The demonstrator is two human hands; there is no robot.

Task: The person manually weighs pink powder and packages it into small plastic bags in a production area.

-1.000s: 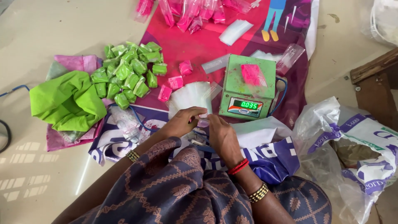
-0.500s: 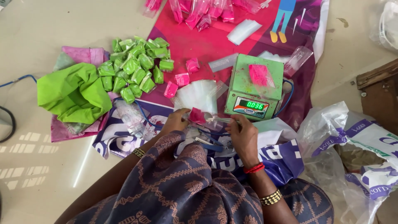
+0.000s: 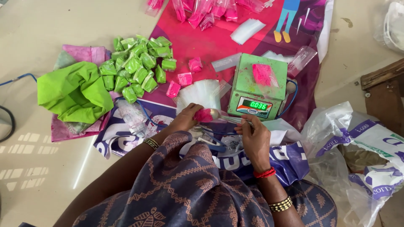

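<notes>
My left hand [image 3: 185, 120] holds a small clear packet with pink powder [image 3: 203, 115] in it. My right hand [image 3: 252, 136] grips a metal spoon [image 3: 225, 117] whose bowl sits at the packet's mouth. Just beyond stands a green weighing scale [image 3: 257, 84] with a filled pink packet [image 3: 263, 75] on its pan and a lit display. A stack of empty clear packets [image 3: 201, 92] lies left of the scale. Three small pink packets [image 3: 184, 78] lie on the pink sheet nearby.
A pile of several green packets [image 3: 136, 67] lies at the upper left beside a crumpled green bag [image 3: 73, 92]. More pink packets [image 3: 202, 10] line the top edge. A large plastic sack [image 3: 362, 147] and a wooden piece [image 3: 385, 92] sit at the right.
Both hands rose from my lap toward the scale. A pink-filled packet now shows in my left hand, and the spoon in my right hand has come to its mouth.
</notes>
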